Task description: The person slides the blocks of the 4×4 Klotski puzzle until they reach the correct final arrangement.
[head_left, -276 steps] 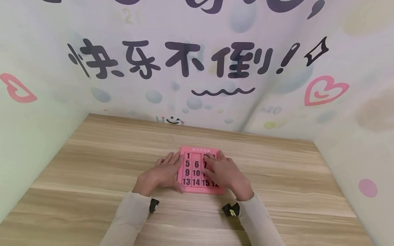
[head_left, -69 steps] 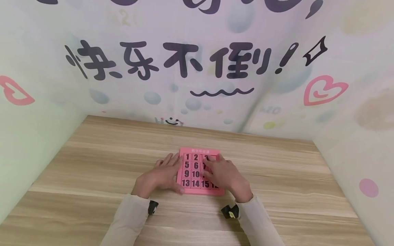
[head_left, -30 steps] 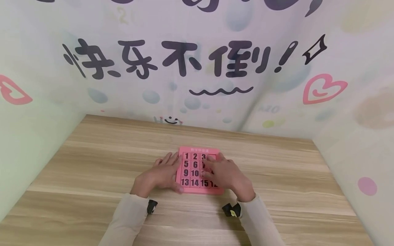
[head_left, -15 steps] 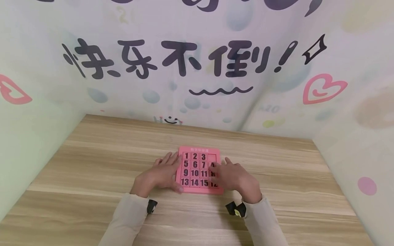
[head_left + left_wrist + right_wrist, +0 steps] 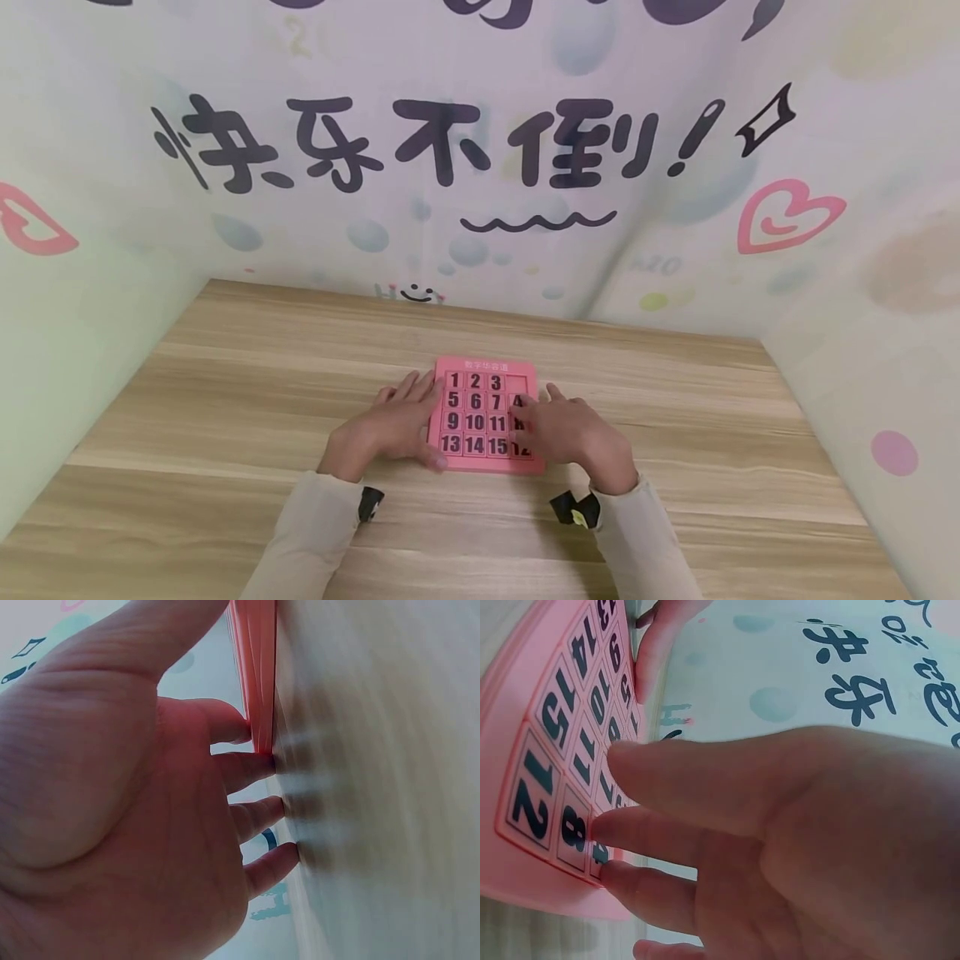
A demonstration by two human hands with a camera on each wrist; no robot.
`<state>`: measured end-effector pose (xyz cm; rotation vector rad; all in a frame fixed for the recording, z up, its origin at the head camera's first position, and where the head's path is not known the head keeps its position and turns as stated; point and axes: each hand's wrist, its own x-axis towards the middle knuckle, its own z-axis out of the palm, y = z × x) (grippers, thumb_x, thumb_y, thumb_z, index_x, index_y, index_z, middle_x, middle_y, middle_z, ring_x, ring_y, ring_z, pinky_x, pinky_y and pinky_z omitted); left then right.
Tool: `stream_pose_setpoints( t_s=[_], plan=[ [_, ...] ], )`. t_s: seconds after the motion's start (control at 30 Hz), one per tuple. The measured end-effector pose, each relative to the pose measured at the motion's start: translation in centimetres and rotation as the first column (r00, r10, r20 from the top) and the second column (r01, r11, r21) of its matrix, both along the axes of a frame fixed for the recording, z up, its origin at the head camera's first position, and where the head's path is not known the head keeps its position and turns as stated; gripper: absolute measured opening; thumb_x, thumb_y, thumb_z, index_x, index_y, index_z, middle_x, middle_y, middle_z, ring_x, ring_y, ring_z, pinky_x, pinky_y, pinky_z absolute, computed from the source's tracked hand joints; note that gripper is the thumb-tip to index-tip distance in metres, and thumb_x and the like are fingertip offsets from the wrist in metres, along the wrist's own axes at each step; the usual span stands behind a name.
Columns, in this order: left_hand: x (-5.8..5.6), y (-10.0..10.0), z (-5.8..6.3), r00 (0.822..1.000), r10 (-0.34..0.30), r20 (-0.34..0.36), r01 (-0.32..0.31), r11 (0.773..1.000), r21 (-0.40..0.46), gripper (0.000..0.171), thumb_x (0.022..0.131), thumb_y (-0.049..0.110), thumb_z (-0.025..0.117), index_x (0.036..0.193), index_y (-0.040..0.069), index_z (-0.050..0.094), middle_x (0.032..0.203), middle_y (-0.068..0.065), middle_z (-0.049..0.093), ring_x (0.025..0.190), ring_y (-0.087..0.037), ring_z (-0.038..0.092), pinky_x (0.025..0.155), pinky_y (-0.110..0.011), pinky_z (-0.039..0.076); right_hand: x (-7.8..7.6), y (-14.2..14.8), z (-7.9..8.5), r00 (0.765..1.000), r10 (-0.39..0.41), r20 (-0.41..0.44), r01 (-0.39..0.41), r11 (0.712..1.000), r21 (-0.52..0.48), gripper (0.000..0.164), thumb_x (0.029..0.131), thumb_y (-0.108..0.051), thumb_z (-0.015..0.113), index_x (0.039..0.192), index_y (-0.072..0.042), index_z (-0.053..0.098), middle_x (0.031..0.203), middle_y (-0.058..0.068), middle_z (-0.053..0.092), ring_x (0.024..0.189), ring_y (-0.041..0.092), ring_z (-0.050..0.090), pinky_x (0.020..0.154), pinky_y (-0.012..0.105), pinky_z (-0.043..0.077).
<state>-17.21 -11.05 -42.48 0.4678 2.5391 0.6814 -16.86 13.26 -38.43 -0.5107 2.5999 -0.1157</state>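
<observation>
A pink number sliding puzzle (image 5: 480,464) lies flat on the wooden table. Its top row reads 1, 2, 3, with an empty slot at the right corner. Below that slot is the 4 tile (image 5: 515,397), then 8 and 12 in the same column. My left hand (image 5: 392,427) lies along the left side, fingers extended against the frame, thumb at its lower left corner. In the left wrist view, fingertips (image 5: 259,761) meet the frame's side and the tabletop. My right hand (image 5: 570,429) reaches over the right edge, its fingertips at the 4 and 8 tile (image 5: 573,827).
The wood-grain table (image 5: 225,400) extends around the puzzle. A printed white backdrop (image 5: 337,233) with black lettering stands behind it, and pale walls rise at both sides. Dark wrist straps (image 5: 576,510) show below the beige sleeves (image 5: 645,542).
Since the oldest frame, the 2 and 3 tiles have slid left, and the empty slot now sits at top right. My right hand has drawn back toward the right; the left stays put.
</observation>
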Motion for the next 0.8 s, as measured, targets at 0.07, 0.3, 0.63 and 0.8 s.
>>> stream_pose_setpoints(
  t_s=[0.07, 0.3, 0.63, 0.8],
  plan=[
    [0.00, 0.02, -0.01, 1.000, 0.001, 0.000, -0.001, 1.000, -0.003, 0.118, 0.073, 0.042, 0.085, 0.159, 0.004, 0.012, 0.167, -0.014, 0.000, 0.153, -0.036, -0.006, 0.122, -0.057, 0.000, -0.04, -0.01, -0.03, 1.000, -0.005, -0.002, 0.005, 1.000, -0.004, 0.050, 0.102, -0.036, 0.052, 0.148, -0.017, 0.048, 0.158, 0.009, 0.037, 0.147, 0.046, 0.022, 0.115, 0.065, 0.025],
    [-0.03, -0.05, -0.05, 1.000, 0.000, 0.000, 0.000, 1.000, 0.005, 0.120, 0.072, 0.041, 0.085, 0.158, 0.003, 0.011, 0.167, -0.015, 0.000, 0.153, -0.037, -0.006, 0.122, -0.058, 0.000, -0.07, -0.01, -0.08, 0.999, -0.040, 0.017, 0.041, 0.998, -0.043, 0.050, 0.102, -0.032, 0.052, 0.149, -0.015, 0.047, 0.159, 0.012, 0.036, 0.149, 0.044, 0.020, 0.116, 0.065, 0.022],
    [0.01, -0.02, -0.16, 1.000, 0.008, 0.003, -0.008, 1.000, 0.009, 0.120, 0.072, 0.040, 0.086, 0.158, 0.003, 0.011, 0.167, -0.014, 0.000, 0.153, -0.036, -0.007, 0.122, -0.058, 0.000, -0.23, 0.06, -0.37, 0.997, -0.061, 0.037, 0.063, 0.996, -0.056, 0.053, 0.103, -0.030, 0.050, 0.153, -0.016, 0.040, 0.161, 0.011, 0.031, 0.150, 0.040, 0.017, 0.119, 0.062, 0.019],
    [-0.04, 0.05, -0.25, 1.000, 0.008, 0.005, -0.008, 1.000, 0.010, 0.118, 0.073, 0.040, 0.085, 0.159, 0.004, 0.012, 0.167, -0.013, 0.000, 0.153, -0.036, -0.007, 0.122, -0.058, -0.001, -0.37, 0.22, -0.58, 0.997, -0.064, 0.048, 0.067, 0.995, -0.077, 0.056, 0.102, -0.032, 0.051, 0.155, -0.016, 0.036, 0.162, 0.011, 0.027, 0.151, 0.041, 0.015, 0.120, 0.061, 0.017]
  ],
)
